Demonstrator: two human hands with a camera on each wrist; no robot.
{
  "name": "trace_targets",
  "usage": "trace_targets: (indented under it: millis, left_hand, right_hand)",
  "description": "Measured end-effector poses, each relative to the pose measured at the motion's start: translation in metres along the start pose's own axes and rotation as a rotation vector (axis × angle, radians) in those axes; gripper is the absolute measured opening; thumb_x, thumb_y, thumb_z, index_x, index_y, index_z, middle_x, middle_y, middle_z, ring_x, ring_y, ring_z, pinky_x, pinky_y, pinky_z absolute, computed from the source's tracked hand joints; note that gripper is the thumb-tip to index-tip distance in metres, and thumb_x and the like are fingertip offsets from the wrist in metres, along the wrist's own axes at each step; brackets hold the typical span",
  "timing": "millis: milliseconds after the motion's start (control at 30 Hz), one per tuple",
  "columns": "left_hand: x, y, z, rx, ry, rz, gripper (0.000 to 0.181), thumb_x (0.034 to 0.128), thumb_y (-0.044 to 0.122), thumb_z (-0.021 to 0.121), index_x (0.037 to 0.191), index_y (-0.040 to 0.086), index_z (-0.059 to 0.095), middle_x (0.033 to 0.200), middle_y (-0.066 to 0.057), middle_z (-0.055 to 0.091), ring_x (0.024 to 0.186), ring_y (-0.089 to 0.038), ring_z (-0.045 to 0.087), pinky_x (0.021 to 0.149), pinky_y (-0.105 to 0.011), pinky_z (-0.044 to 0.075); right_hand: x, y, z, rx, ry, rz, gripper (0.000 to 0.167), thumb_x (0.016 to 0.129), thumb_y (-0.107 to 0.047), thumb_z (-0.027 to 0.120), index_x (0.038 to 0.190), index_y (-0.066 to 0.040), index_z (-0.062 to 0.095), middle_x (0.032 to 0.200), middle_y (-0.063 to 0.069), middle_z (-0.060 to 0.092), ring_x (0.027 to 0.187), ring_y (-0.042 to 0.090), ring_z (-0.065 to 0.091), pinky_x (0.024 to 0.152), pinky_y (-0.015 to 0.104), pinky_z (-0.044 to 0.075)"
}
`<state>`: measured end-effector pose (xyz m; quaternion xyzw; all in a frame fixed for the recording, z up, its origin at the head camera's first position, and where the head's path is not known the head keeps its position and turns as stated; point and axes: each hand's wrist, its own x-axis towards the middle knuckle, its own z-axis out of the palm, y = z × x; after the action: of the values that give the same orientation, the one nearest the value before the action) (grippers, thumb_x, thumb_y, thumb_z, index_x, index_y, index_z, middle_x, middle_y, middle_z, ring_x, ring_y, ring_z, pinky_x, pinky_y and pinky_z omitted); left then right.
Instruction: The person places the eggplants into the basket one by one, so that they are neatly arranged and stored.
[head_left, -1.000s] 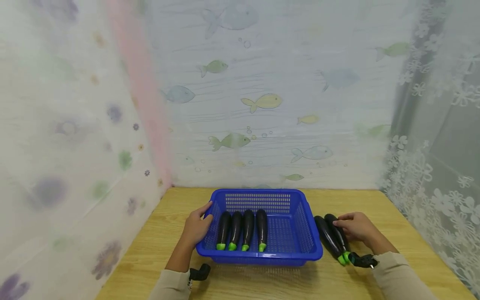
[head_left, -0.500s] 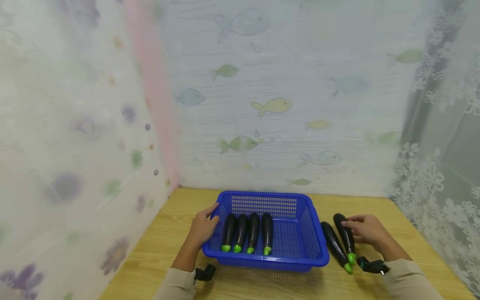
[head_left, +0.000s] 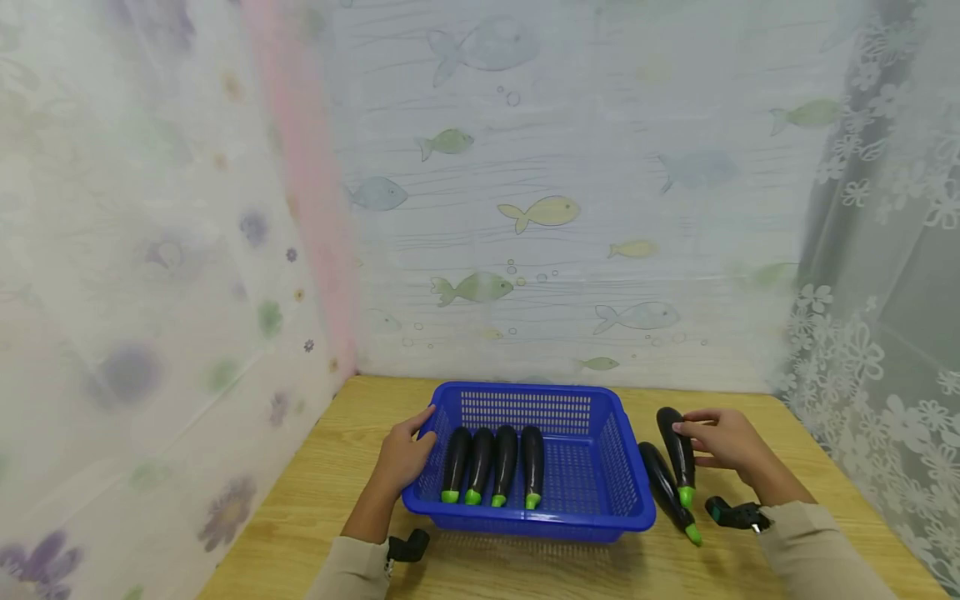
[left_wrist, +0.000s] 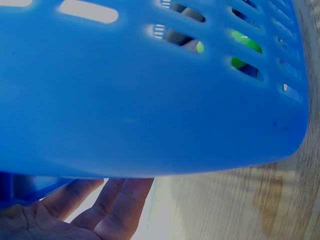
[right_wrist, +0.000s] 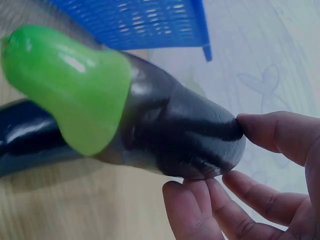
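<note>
My right hand [head_left: 723,442] pinches a dark eggplant [head_left: 678,450] between thumb and fingers, right of the basket. In the right wrist view that eggplant [right_wrist: 185,127] shows its green stem cap toward the camera, raised over another one. The second eggplant [head_left: 666,492] lies on the table close by the basket's right side. At the left rim of the blue plastic basket [head_left: 536,521], my left hand [head_left: 405,457] grips the edge. Several eggplants [head_left: 482,467] lie side by side in the basket's left half, green ends toward me. The basket wall [left_wrist: 125,110] fills most of the left wrist view.
A wooden table [head_left: 330,467] bears everything. A fish-print curtain [head_left: 540,250] hangs behind it, a flowered sheet [head_left: 172,333] at the left and a lace curtain [head_left: 885,358] at the right.
My right hand has drawn one eggplant away from its neighbour and lifted it off the table. The left hand stays at the basket's rim. The whole view has shifted slightly.
</note>
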<state>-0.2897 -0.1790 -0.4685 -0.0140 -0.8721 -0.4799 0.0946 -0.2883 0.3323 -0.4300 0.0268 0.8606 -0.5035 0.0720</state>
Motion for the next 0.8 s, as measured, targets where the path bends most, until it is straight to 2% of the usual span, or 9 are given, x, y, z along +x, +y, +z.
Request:
trace_targets:
  millis: [167,467,800]
  left_hand:
    - [0.0,0.0,0.0,-0.004,-0.002,-0.008,0.055,0.0979,0.021,0.056,0.153,0.02,0.054,0.154,-0.017,0.053,0.125,-0.035,0.061,0.094,-0.055,0.057]
    - [0.003,-0.001,0.0,0.009,-0.002,-0.009,0.055,0.0974,0.022,0.056,0.152,0.021,0.054,0.154,-0.017,0.054,0.124,-0.035,0.062,0.09,-0.051,0.058]
    - [0.005,-0.004,0.001,0.02,-0.002,-0.006,0.055,0.0969,0.022,0.056,0.152,0.021,0.054,0.154,-0.017,0.054,0.127,-0.035,0.06,0.094,-0.054,0.056]
  right_hand:
    - [-0.001,-0.014,0.0,-0.004,0.005,-0.017,0.077,0.101,-0.044,0.063,0.153,0.008,0.039,0.154,0.038,0.039,0.132,0.049,0.055,0.087,0.041,0.063]
    - [0.001,-0.039,0.009,0.022,0.01,-0.049,0.074,0.1,-0.043,0.064,0.153,0.004,0.042,0.151,0.034,0.045,0.128,0.045,0.06,0.086,0.041,0.064]
    - [0.005,-0.069,0.026,0.064,-0.002,-0.074,0.068,0.101,-0.036,0.065,0.152,0.003,0.043,0.151,0.035,0.044,0.126,0.043,0.062,0.087,0.043,0.063]
